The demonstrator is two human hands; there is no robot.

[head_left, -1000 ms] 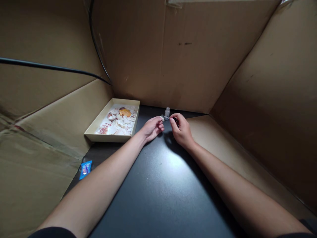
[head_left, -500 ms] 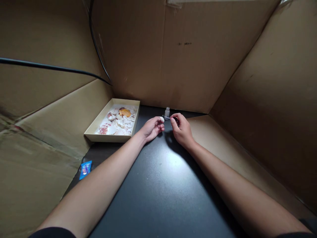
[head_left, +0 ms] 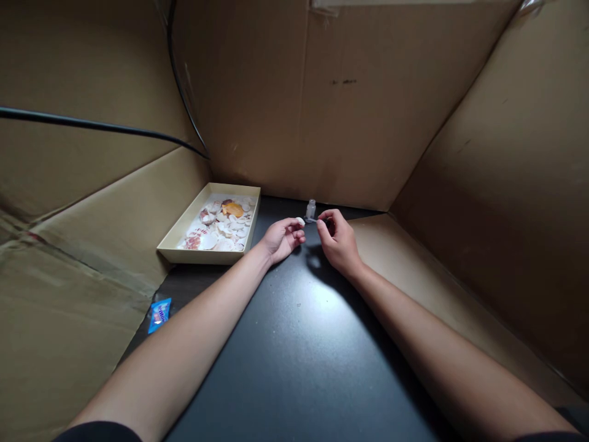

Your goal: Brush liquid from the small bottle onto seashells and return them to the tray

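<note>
Between the thumb and fingertips of my left hand (head_left: pixel 281 240) is a small white seashell (head_left: pixel 300 221). My right hand (head_left: pixel 339 244) pinches a thin pale stick (head_left: pixel 311 220), its tip pointing left at the shell. A dark part shows inside the right fingers, mostly hidden by them. Whether the tip touches the shell, I cannot tell. Just behind the stick, a small clear bottle (head_left: pixel 311 207) stands upright on the dark table (head_left: pixel 294 356).
At the left, a cream tray (head_left: pixel 197 256) holds many shells, one of them orange (head_left: pixel 232 210). A blue wrapper (head_left: pixel 159 315) lies near the left table edge. Cardboard walls (head_left: pixel 350 110) surround the table, and a black cable (head_left: pixel 92 124) runs along the left.
The stick's tip has dipped slightly, and the shell has shifted a little to the left. Both arms stay almost where they were.
</note>
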